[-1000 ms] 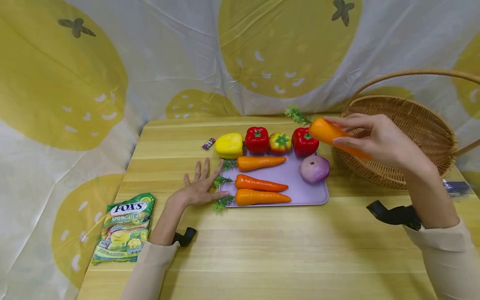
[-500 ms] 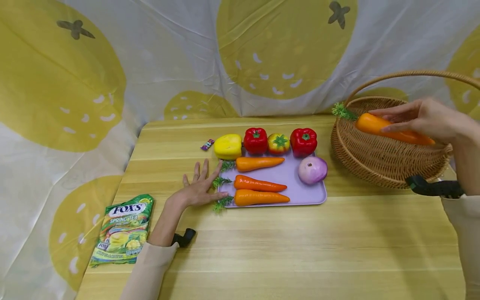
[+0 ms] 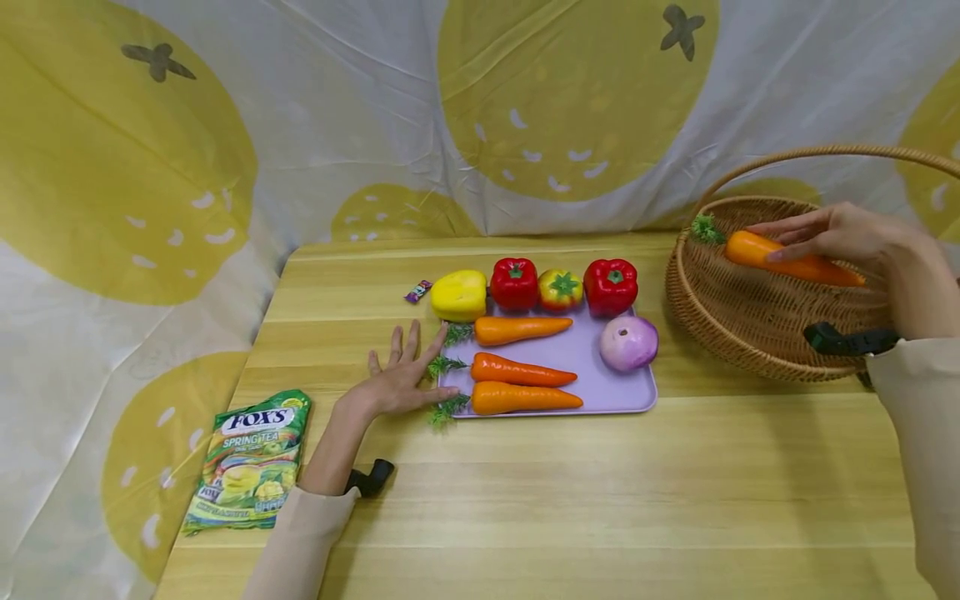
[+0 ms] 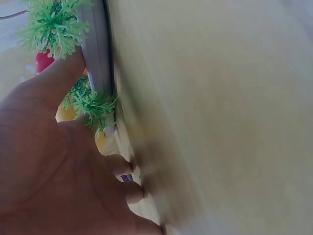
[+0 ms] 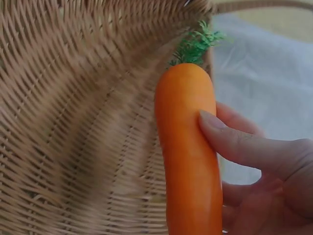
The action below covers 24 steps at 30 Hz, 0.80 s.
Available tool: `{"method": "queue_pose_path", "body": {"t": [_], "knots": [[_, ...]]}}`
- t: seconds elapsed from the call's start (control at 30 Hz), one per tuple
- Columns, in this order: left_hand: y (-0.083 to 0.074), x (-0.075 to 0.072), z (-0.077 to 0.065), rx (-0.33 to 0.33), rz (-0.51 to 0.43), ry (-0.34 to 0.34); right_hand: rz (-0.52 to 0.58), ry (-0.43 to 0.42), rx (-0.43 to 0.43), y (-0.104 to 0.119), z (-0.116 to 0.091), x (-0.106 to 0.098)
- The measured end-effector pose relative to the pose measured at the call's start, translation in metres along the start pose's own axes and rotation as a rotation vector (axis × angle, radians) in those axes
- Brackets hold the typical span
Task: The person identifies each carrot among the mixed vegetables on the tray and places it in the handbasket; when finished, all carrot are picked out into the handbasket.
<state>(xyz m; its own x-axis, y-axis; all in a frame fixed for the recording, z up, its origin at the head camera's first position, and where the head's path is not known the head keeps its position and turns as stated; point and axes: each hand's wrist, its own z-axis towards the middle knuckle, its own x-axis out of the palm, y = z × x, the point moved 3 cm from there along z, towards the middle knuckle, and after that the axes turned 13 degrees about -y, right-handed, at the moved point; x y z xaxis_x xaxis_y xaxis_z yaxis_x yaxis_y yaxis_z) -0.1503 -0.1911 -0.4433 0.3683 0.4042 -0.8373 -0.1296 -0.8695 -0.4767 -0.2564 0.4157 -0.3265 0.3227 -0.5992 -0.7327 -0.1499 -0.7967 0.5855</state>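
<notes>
My right hand [image 3: 847, 237] pinches an orange carrot [image 3: 787, 258] between thumb and fingers, over the mouth of the wicker basket [image 3: 701, 321]. In the right wrist view the carrot [image 5: 188, 132] lies lengthwise, its green top [image 5: 195, 46] toward the basket's rim. My left hand [image 3: 393, 383] has its fingers spread at the left edge of the lilac tray [image 3: 592, 392]. Its thumb and forefinger reach the leafy tops of the carrots there. On the tray lie three carrots [image 3: 525, 398] and a purple onion [image 3: 628, 343]. In the left wrist view the fingertips [image 4: 134, 193] meet the wooden table.
Along the tray's back sit a yellow pepper [image 3: 459, 296], two red peppers [image 3: 514, 283] and a red-yellow one [image 3: 561, 289]. A small purple candy [image 3: 417, 291] lies at their left. The green Fox's bag [image 3: 251, 462] is at the table's left. The basket's handle [image 3: 832, 151] arches up behind the right hand.
My right hand has carried the carrot from above the tray's back right corner rightward over the basket, slowing in the last half second. The left hand stays where it was.
</notes>
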Motion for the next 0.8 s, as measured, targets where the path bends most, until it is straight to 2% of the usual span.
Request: {"method": "queue_pose_path", "body": {"t": [0.07, 0.17, 0.4, 0.47, 0.6, 0.8], "knots": [[0.001, 0.001, 0.001, -0.005, -0.002, 0.002, -0.012, 0.005, 0.023, -0.004, 0.004, 0.0], [0.002, 0.002, 0.002, -0.007, -0.002, 0.004, -0.032, -0.011, 0.005, -0.01, 0.01, 0.0], [-0.001, 0.002, 0.002, -0.004, -0.007, 0.007, 0.065, -0.011, 0.017, -0.031, 0.019, 0.007], [-0.001, 0.002, 0.001, -0.005, -0.004, 0.007, 0.059, -0.013, 0.014, -0.032, 0.019, 0.011], [0.0, 0.001, 0.0, -0.009, -0.003, 0.004, -0.011, -0.035, -0.044, -0.032, 0.021, 0.016], [-0.001, -0.001, -0.001, -0.008, -0.004, -0.001, 0.021, -0.057, -0.057, -0.031, 0.022, 0.02]]}}
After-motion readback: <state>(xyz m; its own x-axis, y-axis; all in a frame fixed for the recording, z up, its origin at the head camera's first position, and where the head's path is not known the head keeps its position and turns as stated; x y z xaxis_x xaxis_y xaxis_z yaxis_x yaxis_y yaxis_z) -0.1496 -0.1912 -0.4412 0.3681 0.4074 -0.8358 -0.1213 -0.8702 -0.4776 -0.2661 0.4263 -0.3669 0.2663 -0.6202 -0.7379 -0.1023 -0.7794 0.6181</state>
